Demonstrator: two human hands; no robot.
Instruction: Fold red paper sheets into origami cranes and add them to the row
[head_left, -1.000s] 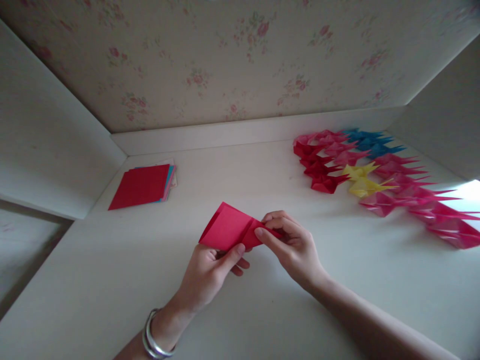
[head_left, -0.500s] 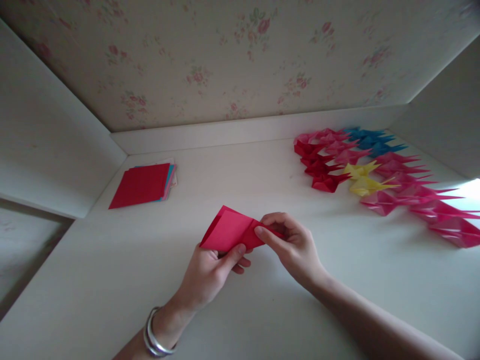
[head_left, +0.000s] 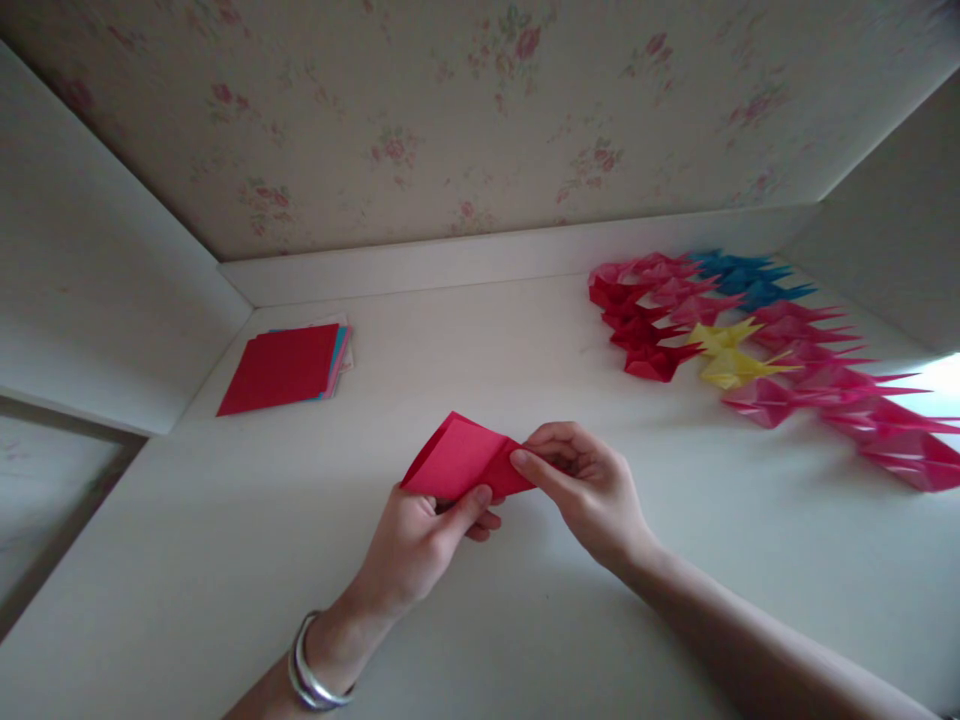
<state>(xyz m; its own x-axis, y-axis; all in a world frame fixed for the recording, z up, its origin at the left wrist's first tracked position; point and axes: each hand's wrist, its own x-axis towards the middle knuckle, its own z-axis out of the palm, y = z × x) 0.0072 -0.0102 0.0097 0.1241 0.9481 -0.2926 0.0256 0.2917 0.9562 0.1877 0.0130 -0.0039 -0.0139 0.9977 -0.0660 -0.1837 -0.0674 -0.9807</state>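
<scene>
Head view: red origami paper (head_left: 466,458), creased and partly folded, at 6 o'clock near centre over white desk (head_left: 465,345). Left hand (head_left: 424,542) pinches lower edge, right hand (head_left: 589,490) right end. Flat paper stack (head_left: 281,368), seemingly unworked, at 9; pointed origami pieces (head_left: 733,371), apparently finished, at 3. No legible writing.

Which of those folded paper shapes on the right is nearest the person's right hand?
The frontmost red shape, left of the yellow ones; the other red shapes line up behind it, and every other colour lies farther from the right hand.
</scene>
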